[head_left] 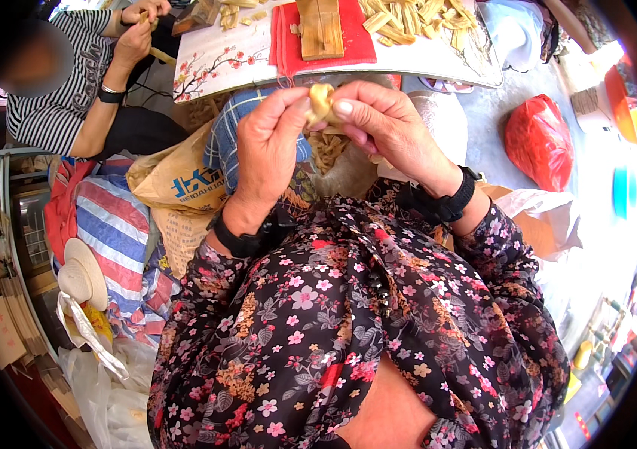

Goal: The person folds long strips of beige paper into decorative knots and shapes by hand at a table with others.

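Note:
Held up in front of my chest is a pale yellow, folded and twisted strip (320, 101). My left hand (270, 142) pinches one side of it between thumb and fingertips. From the other side my right hand (393, 123) grips it, with the thumb pressed near the fold. Just beyond my hands stands a table (221, 66) with a painted blossom pattern. On it a wooden block (321, 34) rests on a red cloth (359, 49). A pile of similar yellow strips (415, 21) lies at the table's far right.
At the left a co-worker in a striped shirt (49, 123) handles something small. Near my left side are a printed paper sack (172, 176), a striped woven bag (112, 224) and a pale hat (83, 275). A red plastic bag (539, 142) sits on the floor at the right.

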Action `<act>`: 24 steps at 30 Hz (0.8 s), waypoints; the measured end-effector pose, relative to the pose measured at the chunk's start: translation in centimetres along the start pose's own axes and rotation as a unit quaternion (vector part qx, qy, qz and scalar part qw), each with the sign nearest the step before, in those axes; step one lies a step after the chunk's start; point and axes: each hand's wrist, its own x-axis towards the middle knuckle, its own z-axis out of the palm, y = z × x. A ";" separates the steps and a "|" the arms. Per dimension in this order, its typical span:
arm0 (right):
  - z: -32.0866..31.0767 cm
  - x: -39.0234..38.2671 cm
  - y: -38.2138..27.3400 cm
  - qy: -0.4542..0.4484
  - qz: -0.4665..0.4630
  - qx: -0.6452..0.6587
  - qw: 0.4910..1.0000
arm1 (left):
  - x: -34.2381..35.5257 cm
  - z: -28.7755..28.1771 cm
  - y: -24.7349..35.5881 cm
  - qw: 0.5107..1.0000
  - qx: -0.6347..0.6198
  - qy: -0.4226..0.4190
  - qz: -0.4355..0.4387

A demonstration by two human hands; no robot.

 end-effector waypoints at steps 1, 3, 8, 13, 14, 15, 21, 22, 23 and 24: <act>0.2 0.3 0.8 0.037 -0.030 0.014 0.999 | -0.3 0.4 0.5 1.000 -0.024 0.010 -0.012; 0.3 0.4 0.8 0.046 -0.035 -0.002 0.998 | -0.6 0.9 0.7 1.000 -0.002 0.027 -0.002; -1.1 0.0 -0.4 0.115 0.116 0.079 0.983 | 0.8 -0.7 -0.1 0.996 0.062 0.035 0.060; -3.3 0.2 -0.7 0.133 0.065 0.100 0.984 | 1.3 -2.8 0.8 0.992 0.102 0.040 0.066; -3.2 0.3 -0.6 0.129 0.062 0.090 0.986 | 1.4 -3.1 0.5 0.992 0.108 0.040 0.043; -3.2 0.4 -0.4 0.126 0.050 0.093 0.986 | 1.6 -3.2 0.4 0.993 0.114 0.040 0.021; -1.9 1.2 0.4 0.094 0.037 -0.033 0.994 | 1.6 -1.1 1.7 0.875 0.448 -0.076 0.169; -1.6 1.4 0.7 0.088 0.042 -0.057 0.994 | 1.2 -0.9 1.0 0.881 0.439 -0.120 0.129; -1.3 1.7 1.0 0.079 0.020 -0.022 0.996 | 1.2 -0.5 0.5 0.903 0.403 -0.119 0.092; -1.0 1.4 0.1 0.065 0.032 -0.012 0.997 | 1.2 -0.3 0.2 0.891 0.429 -0.106 0.106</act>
